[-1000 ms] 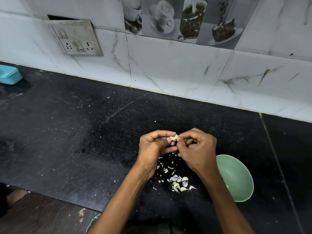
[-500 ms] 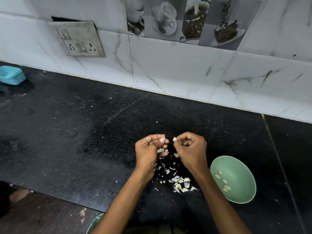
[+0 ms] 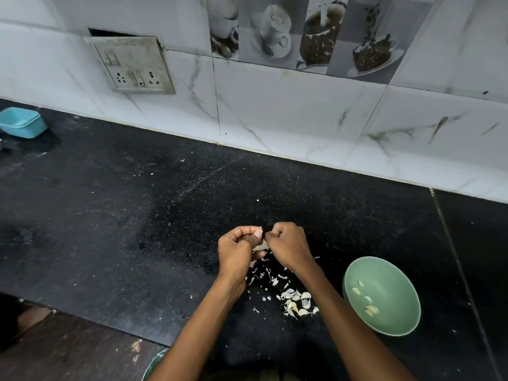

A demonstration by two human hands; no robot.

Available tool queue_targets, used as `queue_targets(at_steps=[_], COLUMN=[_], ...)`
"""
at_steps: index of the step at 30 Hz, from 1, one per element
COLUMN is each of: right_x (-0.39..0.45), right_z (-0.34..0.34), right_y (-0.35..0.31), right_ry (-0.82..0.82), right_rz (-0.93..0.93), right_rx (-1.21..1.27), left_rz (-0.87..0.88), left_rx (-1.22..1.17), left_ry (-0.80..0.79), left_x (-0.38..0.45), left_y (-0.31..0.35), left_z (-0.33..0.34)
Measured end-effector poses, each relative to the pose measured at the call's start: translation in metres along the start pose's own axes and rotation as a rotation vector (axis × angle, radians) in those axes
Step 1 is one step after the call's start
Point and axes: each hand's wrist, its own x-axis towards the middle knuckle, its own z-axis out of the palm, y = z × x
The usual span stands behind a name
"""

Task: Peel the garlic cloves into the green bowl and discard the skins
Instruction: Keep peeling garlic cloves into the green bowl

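Note:
My left hand (image 3: 238,251) and my right hand (image 3: 288,244) meet fingertip to fingertip above the black counter (image 3: 115,221). Between the left fingers a pale garlic clove (image 3: 259,246) shows, mostly hidden. My right hand's fingers are curled and pinch at the clove's top edge. Below the hands lies a scatter of papery garlic skins (image 3: 295,299). The green bowl (image 3: 395,325) stands to the right with several peeled cloves (image 3: 369,309) inside.
A blue plastic container (image 3: 22,122) sits at the far left against the marble-tiled wall (image 3: 288,111). A wall socket plate (image 3: 132,64) is mounted above the counter. The counter's front edge runs at the lower left, and a green rim (image 3: 154,364) peeks out below it.
The hands pulled apart half a second ago and have come back together at the clove. The right arm no longer covers the bowl, so the peeled cloves inside show.

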Motion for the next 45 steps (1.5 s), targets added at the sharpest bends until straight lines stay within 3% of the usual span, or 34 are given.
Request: queue_targets(at_steps=[7, 12, 17, 21, 27, 34, 39, 45], right_x=[-0.003, -0.016, -0.021, -0.018, -0.014, -0.021, -0.041, -0.078], right_z=[-0.001, -0.007, -0.002, 0.001, 0.002, -0.010, -0.037, -0.083], right_y=[0.007, 0.005, 0.001, 0.002, 0.006, 0.024, 0.046, 0.089], right_ry=[-0.102, 0.006, 0.075, 0.068, -0.079, -0.101, -0.008, 0.252], right_rz=[-0.031, -0.117, -0.196, -0.169, -0.057, 0.031, 0.047, 0.129], right_rx=[0.118, 0.415, 0.425, 0.384, 0.277, 0.432, 0.430, 0.421], left_rz=[-0.003, -0.008, 0.003, -0.067, -0.226, -0.216, -0.206, -0.208], left_rx=[-0.033, -0.030, 0.012, -0.019, -0.093, 0.012, 0.106, 0.205], left_ry=[0.014, 0.004, -0.018, 0.008, 0.062, 0.047, -0.060, -0.199], left_x=[0.005, 0.010, 0.011, 0.012, 0.012, 0.010, 0.001, -0.014], left_y=[-0.003, -0.005, -0.009, -0.010, -0.019, -0.027, -0.037, -0.054], left_z=[-0.002, -0.003, -0.006, -0.008, -0.011, -0.014, 0.000, 0.023])
